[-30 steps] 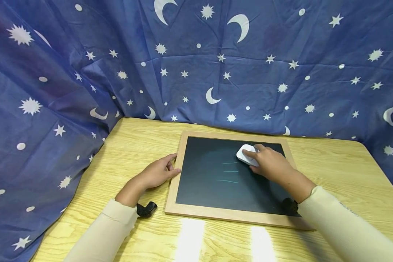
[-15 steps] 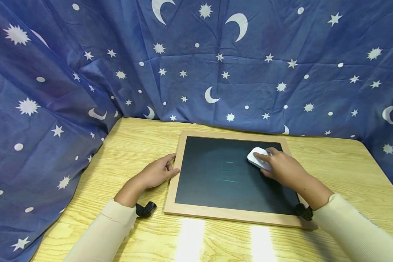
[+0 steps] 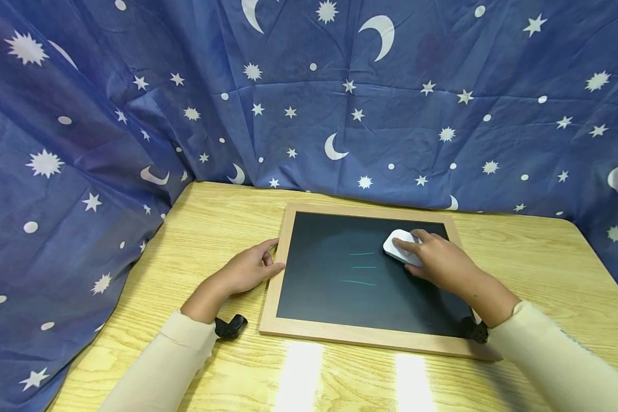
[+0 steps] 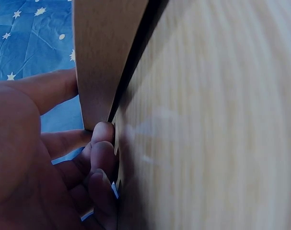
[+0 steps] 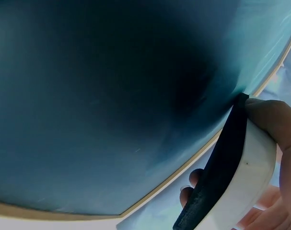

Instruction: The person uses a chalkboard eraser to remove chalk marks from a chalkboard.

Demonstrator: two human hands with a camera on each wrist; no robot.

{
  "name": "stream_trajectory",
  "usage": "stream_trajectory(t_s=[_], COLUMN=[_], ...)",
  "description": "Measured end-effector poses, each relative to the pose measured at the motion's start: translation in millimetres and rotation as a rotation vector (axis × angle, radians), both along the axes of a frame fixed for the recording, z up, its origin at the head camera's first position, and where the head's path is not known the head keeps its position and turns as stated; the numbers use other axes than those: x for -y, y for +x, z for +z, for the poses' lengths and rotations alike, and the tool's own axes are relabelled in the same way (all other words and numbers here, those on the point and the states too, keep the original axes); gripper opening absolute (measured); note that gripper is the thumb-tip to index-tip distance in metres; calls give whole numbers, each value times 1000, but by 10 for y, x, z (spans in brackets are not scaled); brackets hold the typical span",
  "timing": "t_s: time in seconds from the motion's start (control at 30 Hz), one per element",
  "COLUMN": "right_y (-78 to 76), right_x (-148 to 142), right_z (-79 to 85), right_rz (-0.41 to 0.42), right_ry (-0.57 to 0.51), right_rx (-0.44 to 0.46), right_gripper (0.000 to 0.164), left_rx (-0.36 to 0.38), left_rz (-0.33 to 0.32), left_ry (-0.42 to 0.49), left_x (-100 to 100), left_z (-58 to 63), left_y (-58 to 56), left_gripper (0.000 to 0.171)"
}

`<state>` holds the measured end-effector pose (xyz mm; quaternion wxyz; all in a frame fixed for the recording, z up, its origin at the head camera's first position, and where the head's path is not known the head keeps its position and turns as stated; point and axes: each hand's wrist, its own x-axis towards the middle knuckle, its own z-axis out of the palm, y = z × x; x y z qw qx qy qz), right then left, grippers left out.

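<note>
A black chalkboard [image 3: 329,303] in a pale wooden frame lies flat, with three short green lines [image 3: 363,267] near its middle. At its left edge, my left hand [image 3: 247,270] holds the frame, thumb on top and fingers along the side. The left wrist view shows the frame [image 4: 104,52] close up between thumb and fingers. My right hand [image 3: 445,264] grips a white board eraser [image 3: 400,246] over the upper right of the board, just right of the lines. Its black felt side [image 5: 226,148] appears in the right wrist view, tilted towards the dark surface.
The chalkboard rests on a light wood-grain table [image 3: 226,223] with bright reflections at the front. A blue curtain [image 3: 288,114] with white moons and stars hangs behind and at the left. A black wrist device [image 3: 230,327] sits under the left sleeve.
The eraser in my right hand has moved right across the board, then slightly back left. My left hand stays at the frame. All three green lines look the same.
</note>
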<state>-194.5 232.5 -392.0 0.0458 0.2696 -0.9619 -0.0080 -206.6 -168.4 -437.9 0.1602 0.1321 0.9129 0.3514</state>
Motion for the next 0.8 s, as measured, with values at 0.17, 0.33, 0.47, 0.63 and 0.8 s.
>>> stream_trajectory(t_s=[0.17,0.33,0.47,0.63,0.8], right_y=[-14,-38,-57,-64,-80], right_x=[169,390,596,787,804], right_z=[25,29,1,-21,-30], right_rz=[19,51,84,92,77], right_ry=[27,48,57,41,-13], right_rx=[5,-15,-24,-3,47], right_gripper=[55,55,55,54,54], left_rx=[3,5,6,13,10], left_rz=[-4,-1,-2,0,7], left_ry=[0,0,4,3,-3], left_x=[7,3,-2,-15,-9], left_z=[-5,1,10,14,11], left_y=[-7,-10,-2,-1,-3], left_gripper=[70,70,69,69,69])
